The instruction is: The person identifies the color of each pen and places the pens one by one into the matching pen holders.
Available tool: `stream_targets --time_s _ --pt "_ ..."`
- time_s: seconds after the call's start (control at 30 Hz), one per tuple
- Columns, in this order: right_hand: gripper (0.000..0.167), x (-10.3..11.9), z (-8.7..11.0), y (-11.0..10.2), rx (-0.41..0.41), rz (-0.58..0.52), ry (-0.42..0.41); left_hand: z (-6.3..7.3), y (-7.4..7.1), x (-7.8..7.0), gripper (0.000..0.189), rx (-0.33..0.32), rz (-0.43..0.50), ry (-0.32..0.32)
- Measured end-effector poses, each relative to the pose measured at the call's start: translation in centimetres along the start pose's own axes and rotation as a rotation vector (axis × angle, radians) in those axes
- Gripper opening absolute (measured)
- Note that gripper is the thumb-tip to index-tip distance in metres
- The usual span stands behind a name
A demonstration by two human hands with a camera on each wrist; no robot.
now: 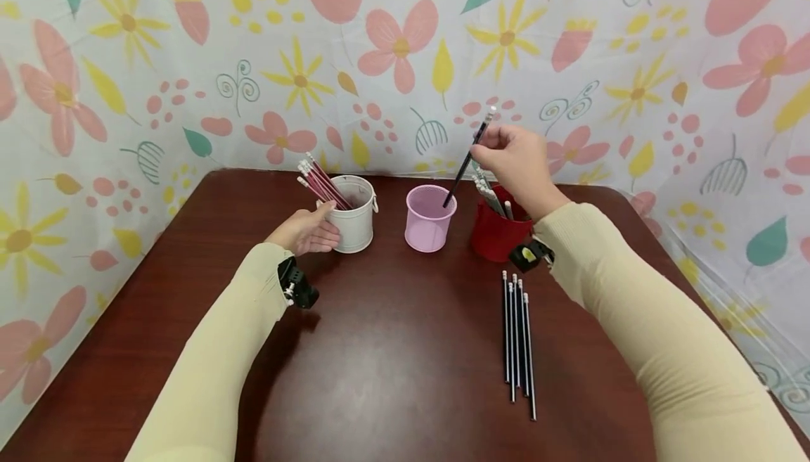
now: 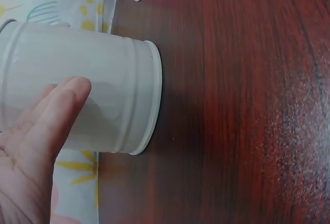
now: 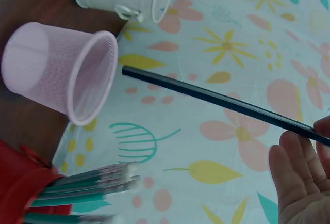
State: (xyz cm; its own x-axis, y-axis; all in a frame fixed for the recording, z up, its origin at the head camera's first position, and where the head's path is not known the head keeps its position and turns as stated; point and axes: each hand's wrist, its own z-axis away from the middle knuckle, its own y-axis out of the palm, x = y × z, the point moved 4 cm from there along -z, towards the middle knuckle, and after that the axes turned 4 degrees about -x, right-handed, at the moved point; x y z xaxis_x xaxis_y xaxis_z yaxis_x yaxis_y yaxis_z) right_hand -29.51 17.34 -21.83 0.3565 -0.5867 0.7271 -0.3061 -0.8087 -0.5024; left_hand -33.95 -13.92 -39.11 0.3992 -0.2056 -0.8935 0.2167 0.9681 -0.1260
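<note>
In the head view, my left hand [image 1: 308, 230] rests with extended fingers against the side of a white metal bucket [image 1: 354, 230]. Several dark red pencils [image 1: 328, 185] with white erasers lean out of that bucket. My right hand [image 1: 515, 161] pinches a black pencil [image 1: 466, 165] near its eraser end. The pencil slants down, its lower end at the rim of a pink mesh cup [image 1: 427, 228]. From the right wrist view, that lower end [image 3: 129, 70] is just outside the cup's mouth. Behind the right wrist stands a red bucket [image 1: 490, 235] holding several green pencils [image 3: 82, 193].
Several black pencils [image 1: 517, 342] lie side by side on the brown table [image 1: 380, 349], in front of the red bucket. A flowered cloth [image 1: 405, 61] hangs behind the table's back edge. Each wrist carries a small black camera [image 1: 299, 286].
</note>
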Motion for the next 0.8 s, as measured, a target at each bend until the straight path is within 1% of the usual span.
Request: stream_targets --time_s 0.17,0.23,0.3,0.4,0.5,0.57,0.7,0.8 --pt "0.018 0.4 -1.9 1.6 -0.019 0.037 0.024 0.2 0.0 0.0 0.073 0.036 0.009 0.011" --pt "0.02 0.3 -2.3 2.5 -0.02 0.083 0.01 0.3 -0.1 0.1 0.072 0.039 0.016 0.01" --pt "0.022 0.2 -2.5 3.5 -0.003 0.12 -0.016 0.2 -0.1 0.1 0.073 0.037 0.022 0.008" --pt "0.022 -0.9 -2.2 5.5 0.046 0.192 -0.04 0.1 0.0 0.2 0.076 0.049 0.026 0.003" --pt "0.023 -2.5 -1.7 7.2 0.106 0.247 -0.018 0.1 0.2 0.3 0.078 0.071 0.024 0.0" --pt "0.024 -3.5 -1.2 8.2 0.136 0.273 -0.003 0.0 0.3 0.4 0.079 0.072 0.018 -0.002" --pt "0.024 -4.9 -0.5 9.6 0.156 0.298 -0.015 -0.1 0.3 0.4 0.078 0.05 0.012 -0.007" --pt "0.023 -5.4 -0.1 10.3 0.171 0.32 -0.046 -0.1 0.2 0.4 0.078 0.038 0.014 -0.01"
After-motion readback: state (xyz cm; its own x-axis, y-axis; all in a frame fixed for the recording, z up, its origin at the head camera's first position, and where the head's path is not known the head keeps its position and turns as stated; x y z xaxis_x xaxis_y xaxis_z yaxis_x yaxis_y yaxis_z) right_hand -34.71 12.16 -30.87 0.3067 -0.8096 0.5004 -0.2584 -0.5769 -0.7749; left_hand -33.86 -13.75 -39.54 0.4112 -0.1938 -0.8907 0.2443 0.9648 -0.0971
